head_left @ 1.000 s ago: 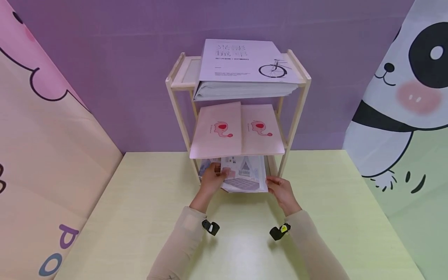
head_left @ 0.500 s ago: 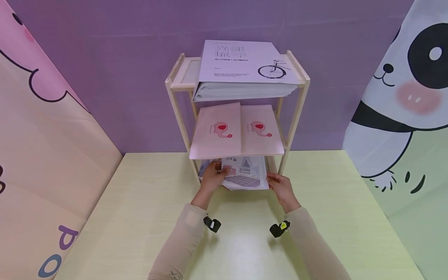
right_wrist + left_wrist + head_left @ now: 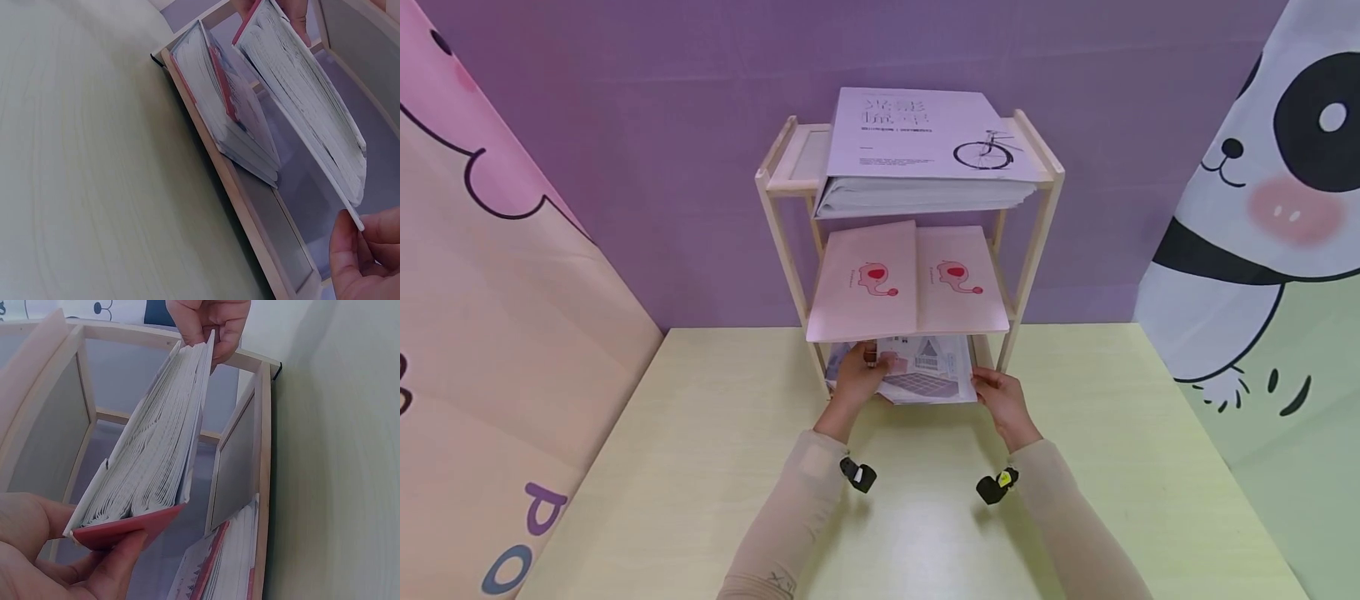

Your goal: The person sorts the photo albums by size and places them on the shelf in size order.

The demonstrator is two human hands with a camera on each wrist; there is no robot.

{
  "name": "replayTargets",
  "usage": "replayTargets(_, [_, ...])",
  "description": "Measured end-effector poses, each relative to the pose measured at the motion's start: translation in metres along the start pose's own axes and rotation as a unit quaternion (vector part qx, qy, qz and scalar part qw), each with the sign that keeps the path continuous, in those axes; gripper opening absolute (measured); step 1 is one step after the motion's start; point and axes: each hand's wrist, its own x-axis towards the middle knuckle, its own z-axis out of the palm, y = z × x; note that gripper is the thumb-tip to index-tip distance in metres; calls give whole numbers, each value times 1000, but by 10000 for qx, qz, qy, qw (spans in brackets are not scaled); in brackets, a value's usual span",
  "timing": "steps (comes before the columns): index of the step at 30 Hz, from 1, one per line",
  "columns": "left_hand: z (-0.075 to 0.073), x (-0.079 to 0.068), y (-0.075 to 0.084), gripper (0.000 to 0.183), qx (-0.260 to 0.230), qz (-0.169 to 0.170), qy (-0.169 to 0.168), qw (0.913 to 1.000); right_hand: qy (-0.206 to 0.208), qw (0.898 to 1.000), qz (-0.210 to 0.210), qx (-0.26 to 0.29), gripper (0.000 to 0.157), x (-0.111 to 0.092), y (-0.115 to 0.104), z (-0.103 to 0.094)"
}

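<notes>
Both hands hold a thick book (image 3: 928, 382) at the front of the bottom shelf, under the middle tier. The left hand (image 3: 859, 377) grips its red spine, with the thumb on the pale printed cover. At the opposite edge, the right hand (image 3: 1002, 404) pinches a cover between thumb and fingers. In the right wrist view, the book (image 3: 306, 94) hangs tilted above the shelf floor, apart from other upright books (image 3: 215, 94) with red spines at that shelf's left. The middle tier hides the book's far part in the head view.
The light wooden rack (image 3: 1048, 221) stands on a pale table (image 3: 715, 400) against a purple backdrop. On its top lies a thick book with a bicycle cover (image 3: 917, 142). Two pink elephant notebooks (image 3: 865, 287) overlap on the middle tier, jutting forward over the hands.
Both hands have shifted slightly away from the wearer, carrying the book a little deeper into the bottom shelf. The items on the upper tiers have stayed put.
</notes>
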Motion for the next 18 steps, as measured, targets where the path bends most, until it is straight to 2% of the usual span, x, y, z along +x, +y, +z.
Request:
replayTargets(4, [1,3,0,35,39,21,38,10000,171,9993,312,-111,30,-2,-10,4])
replayTargets(14, [6,12,1,38,244,-210,54,9995,301,9987,302,-292,30,5,-9,2])
replayTargets(18, [7,15,1,38,74,-197,60,9998,385,9985,141,-365,31,7,-6,2])
